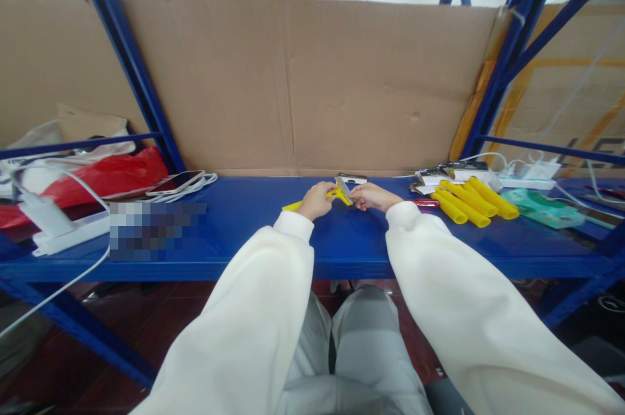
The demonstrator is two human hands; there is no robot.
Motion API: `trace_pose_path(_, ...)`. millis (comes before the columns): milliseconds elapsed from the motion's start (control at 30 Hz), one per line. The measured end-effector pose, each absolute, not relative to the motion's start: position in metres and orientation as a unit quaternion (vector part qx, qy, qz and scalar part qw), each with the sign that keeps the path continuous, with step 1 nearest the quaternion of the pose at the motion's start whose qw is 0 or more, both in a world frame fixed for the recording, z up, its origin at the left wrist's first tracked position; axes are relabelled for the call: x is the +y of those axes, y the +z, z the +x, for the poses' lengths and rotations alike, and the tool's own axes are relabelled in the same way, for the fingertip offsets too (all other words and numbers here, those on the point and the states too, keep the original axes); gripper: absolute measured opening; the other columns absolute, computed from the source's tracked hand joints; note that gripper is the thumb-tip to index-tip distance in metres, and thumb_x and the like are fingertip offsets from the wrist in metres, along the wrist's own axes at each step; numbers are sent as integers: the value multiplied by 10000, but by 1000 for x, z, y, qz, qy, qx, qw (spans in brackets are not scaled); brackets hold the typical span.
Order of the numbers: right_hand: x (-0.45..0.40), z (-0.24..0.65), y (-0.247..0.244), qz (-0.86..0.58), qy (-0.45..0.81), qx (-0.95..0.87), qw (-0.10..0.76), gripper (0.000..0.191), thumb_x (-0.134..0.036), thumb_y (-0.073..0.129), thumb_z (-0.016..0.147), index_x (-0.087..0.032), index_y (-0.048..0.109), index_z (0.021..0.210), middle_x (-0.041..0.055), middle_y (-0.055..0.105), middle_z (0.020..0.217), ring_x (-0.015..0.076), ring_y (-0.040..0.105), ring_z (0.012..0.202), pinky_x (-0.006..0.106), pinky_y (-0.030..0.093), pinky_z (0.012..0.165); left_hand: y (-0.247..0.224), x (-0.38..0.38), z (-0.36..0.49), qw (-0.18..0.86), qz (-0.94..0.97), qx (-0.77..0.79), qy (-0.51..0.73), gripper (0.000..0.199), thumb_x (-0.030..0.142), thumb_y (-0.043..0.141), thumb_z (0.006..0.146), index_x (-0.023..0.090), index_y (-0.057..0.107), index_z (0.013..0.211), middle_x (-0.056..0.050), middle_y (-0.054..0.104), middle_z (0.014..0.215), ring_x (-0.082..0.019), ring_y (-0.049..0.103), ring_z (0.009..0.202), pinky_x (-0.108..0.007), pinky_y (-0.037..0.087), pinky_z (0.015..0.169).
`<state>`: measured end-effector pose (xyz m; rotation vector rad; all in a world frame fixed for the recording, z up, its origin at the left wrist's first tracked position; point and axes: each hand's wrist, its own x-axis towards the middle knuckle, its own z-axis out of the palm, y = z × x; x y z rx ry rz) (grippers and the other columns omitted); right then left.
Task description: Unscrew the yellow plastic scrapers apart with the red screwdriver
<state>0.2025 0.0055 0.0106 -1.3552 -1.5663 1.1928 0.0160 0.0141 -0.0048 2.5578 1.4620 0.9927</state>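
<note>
My left hand [316,201] is closed around the handle of a yellow scraper-like tool [291,206]. The handle's end sticks out to the left, and its yellow head shows between my hands. A flat grey metal blade [343,187] lies slanted at that head. My right hand [372,197] pinches the blade's lower right edge with thumb and fingers. Whether the blade is seated in the head I cannot tell. Just behind my hands, a small black-and-white packet [352,178] rests on the blue table [254,226].
Several yellow tubular handles [469,201] lie at the right, beside small boxes [439,175] and a red object [427,204]. A green plastic packet [541,208] and power strip [530,177] are farther right. Cables and a white power strip [73,232] occupy the left. Cardboard [342,89] stands behind.
</note>
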Motion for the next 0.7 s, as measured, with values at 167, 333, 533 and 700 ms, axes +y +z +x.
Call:
trace_pose_path(167,1,201,14,-525,479,-595,375,173,-125,728,802,-164,616,676,-12,587,482,86,513,411,166,376,378,-5,15,15,16,822,474,315,372,73,635,863,186,725,1205,-101,725,1251,-228,676,1170,-336,500,1068)
trace_pose_path(333,-1,200,15,-522,485,-589,382,181,-113,706,804,-169,617,656,-14,573,468,90,511,432,166,384,398,-5,15,15,11,822,474,315,392,74,625,871,205,714,1230,-92,712,1280,-227,663,1197,-342,487,1081)
trace_pose_path(533,-2,198,14,-528,477,-590,382,252,-81,678,805,-168,580,589,-11,564,458,88,510,436,170,378,416,-3,8,13,-16,856,455,247,466,121,572,920,245,658,1361,-79,712,1257,-215,662,1174,-325,485,1059)
trace_pose_path(700,-2,197,13,-527,479,-597,369,282,-90,700,803,-164,565,565,-14,544,440,82,495,413,165,374,405,0,1,13,-45,868,459,187,429,192,537,969,284,670,1367,-92,708,1171,-234,677,1116,-333,498,1019)
